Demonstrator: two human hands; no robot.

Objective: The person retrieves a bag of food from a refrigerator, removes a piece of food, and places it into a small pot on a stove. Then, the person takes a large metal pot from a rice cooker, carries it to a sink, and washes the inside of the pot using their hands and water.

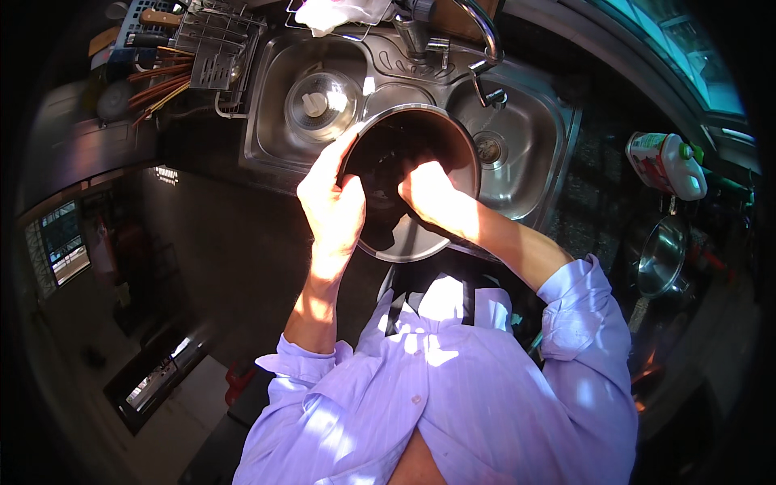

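Observation:
A deep round pot (pixel 388 136) with a dark inside is tilted above the front of the steel sink. My left hand (pixel 333 209) grips its left rim, with the thumb on the near side of the edge. Inside the pot is my right hand (pixel 431 191), its fingers curled and partly lost in shadow and glare. Whether that hand holds anything cannot be seen. Bright sunlight falls on both hands and on the pot's near inner wall.
A round lid (pixel 321 106) lies in the left basin (pixel 273 115). The faucet (pixel 485 36) reaches over the right basin (pixel 527 151). Utensils and chopsticks (pixel 160 85) fill a wire rack at left. A plastic jug (pixel 664 167) and a steel pan (pixel 662 254) are at right.

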